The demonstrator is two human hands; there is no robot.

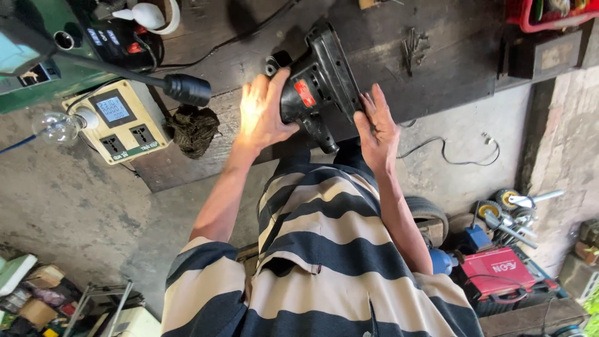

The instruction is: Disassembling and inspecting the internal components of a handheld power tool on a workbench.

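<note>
A black electric sander (321, 75) with a red label lies tilted on the dark wooden workbench (437, 68), its flat base plate turned to the right. My left hand (265, 112) grips the sander's rounded motor body from the left, thumb over the top. My right hand (377, 128) presses flat, fingers together, against the edge of the base plate on the right side. The lower handle end of the sander pokes out between both hands. My striped shirt fills the bottom of the view.
Left on the bench: a cream socket box with a digital display (115, 122), a clear bulb (56, 126), a black lamp arm (187, 89), a dark fibre wad (193, 128). Loose nails (413, 47) lie right. On the floor: a cord (449, 153), a tyre (430, 215), a red machine (502, 271).
</note>
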